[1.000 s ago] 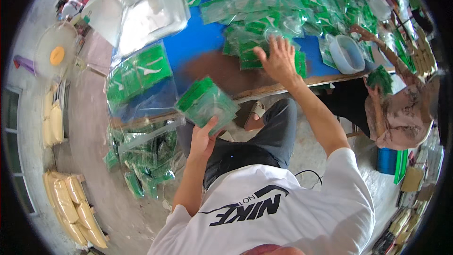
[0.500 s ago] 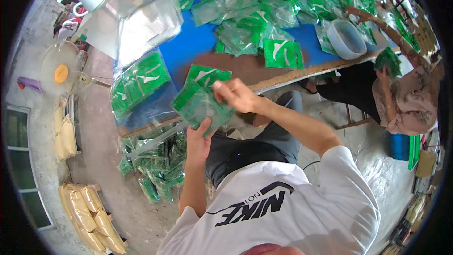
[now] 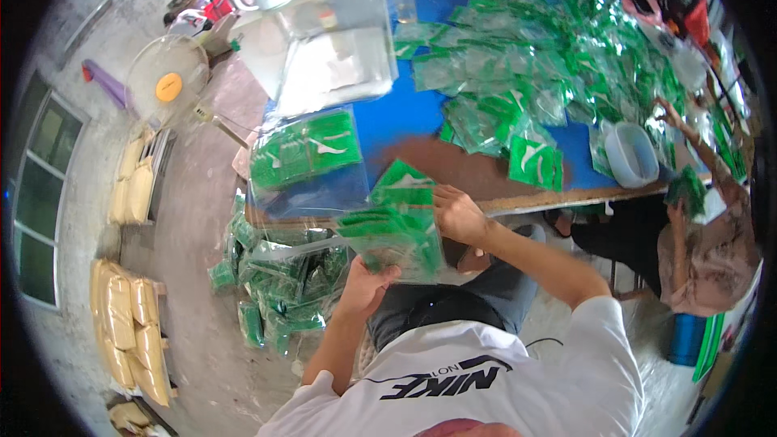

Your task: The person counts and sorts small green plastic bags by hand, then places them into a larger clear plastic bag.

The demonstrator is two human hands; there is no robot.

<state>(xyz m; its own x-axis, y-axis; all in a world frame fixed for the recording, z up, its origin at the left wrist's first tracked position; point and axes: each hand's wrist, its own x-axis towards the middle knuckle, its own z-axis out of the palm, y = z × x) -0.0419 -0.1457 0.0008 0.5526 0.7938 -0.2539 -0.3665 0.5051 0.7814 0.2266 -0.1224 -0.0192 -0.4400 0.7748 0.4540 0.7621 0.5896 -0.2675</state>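
Observation:
Over the table's near edge, my left hand (image 3: 368, 285) grips a stack of flat clear plastic packets (image 3: 396, 247) with green card inserts, its thumb on top. The packets fan out in layers. My right hand (image 3: 460, 215) is closed at their right edge, fingers beside a green packet that sticks out at the top; its fingertips are partly hidden. A neat green pile in a clear bag (image 3: 306, 150) lies left of my hands. One packet with a white curved print (image 3: 534, 162) rests near the table edge to the right.
A large heap of green packets (image 3: 518, 65) covers the far table. A white plastic tub (image 3: 631, 154) stands near the right edge. Bagged green packs (image 3: 299, 279) lie on the floor at left, near a standing fan (image 3: 167, 73). At right, a co-worker (image 3: 704, 251) handles green packets.
The view has shifted, so the table sits lower and further right. My right hand, blurred before, is now at the packets' upper right edge. The held packets look more fanned.

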